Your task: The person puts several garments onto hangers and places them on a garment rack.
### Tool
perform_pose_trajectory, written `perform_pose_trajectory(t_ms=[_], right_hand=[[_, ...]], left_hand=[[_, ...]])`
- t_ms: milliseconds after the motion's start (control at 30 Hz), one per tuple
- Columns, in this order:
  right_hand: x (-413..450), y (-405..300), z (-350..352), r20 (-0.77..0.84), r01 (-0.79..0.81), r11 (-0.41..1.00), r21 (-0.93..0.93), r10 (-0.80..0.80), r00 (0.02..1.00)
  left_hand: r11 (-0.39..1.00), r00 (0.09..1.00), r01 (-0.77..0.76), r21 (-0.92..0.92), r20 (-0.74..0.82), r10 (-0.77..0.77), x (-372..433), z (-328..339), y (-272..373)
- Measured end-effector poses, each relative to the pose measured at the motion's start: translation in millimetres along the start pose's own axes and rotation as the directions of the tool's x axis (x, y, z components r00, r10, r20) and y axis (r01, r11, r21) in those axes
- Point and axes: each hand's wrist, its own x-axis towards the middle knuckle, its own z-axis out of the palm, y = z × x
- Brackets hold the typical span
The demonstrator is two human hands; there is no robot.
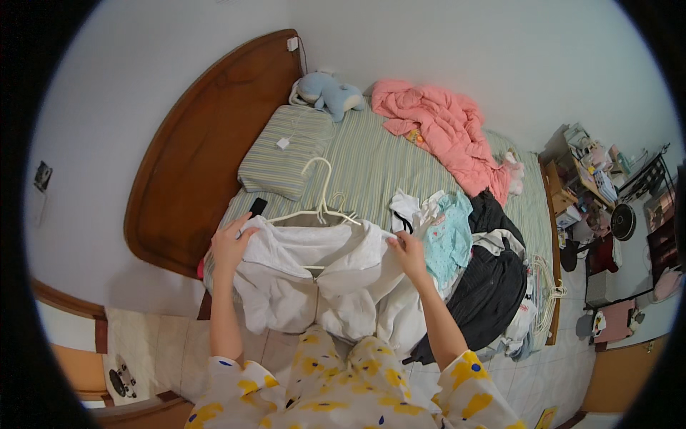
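Observation:
A white collared jacket [343, 273] with a front zip hangs on a cream plastic hanger [325, 193], held over the near edge of the bed. My left hand [231, 241] grips the jacket's left shoulder, thumb on top. At the other shoulder, my right hand [408, 256] pinches the cloth near the hanger's end. The hanger's hook points away from me, above the striped sheet. More hanger hooks [338, 199] show just behind the collar; what they belong to is mostly hidden. A black phone [258, 207] lies on the bed past my left hand.
Right of the jacket lie a mint-green garment [449, 230], dark clothes [490, 284] and several bundled hangers [549, 300]. Farther back are a pink quilt [434, 118], a striped pillow [289, 150] and a blue plush toy [329, 94]. A wooden headboard [214, 145] rises at left.

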Motion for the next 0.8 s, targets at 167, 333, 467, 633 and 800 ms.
perform_pose_trajectory(t_ms=[167, 333, 467, 633, 800], right_hand=[[31, 75, 54, -0.001, -0.063, 0.987, -0.148, 0.064, 0.998], [72, 152, 109, 0.097, -0.049, 0.945, -0.324, 0.085, 0.992], [96, 184, 140, 0.134, -0.092, 0.896, -0.433, 0.165, 0.977], [111, 236, 177, 0.153, -0.113, 0.820, -0.561, 0.237, 0.959], [124, 255, 203, 0.161, -0.191, 0.719, -0.668, 0.391, 0.906]], left_hand=[[1.000, 0.993, 0.017, 0.012, 0.117, -0.018, 10, 100, -75], [0.968, 0.879, 0.241, 0.070, 0.408, -0.248, 24, 198, -132], [0.973, 0.871, 0.213, 0.085, 0.434, -0.229, 32, 262, -168], [0.977, 0.884, 0.161, 0.142, 0.419, -0.206, 29, 339, -199], [0.972, 0.874, 0.170, 0.162, 0.432, -0.224, 20, 380, -223]])
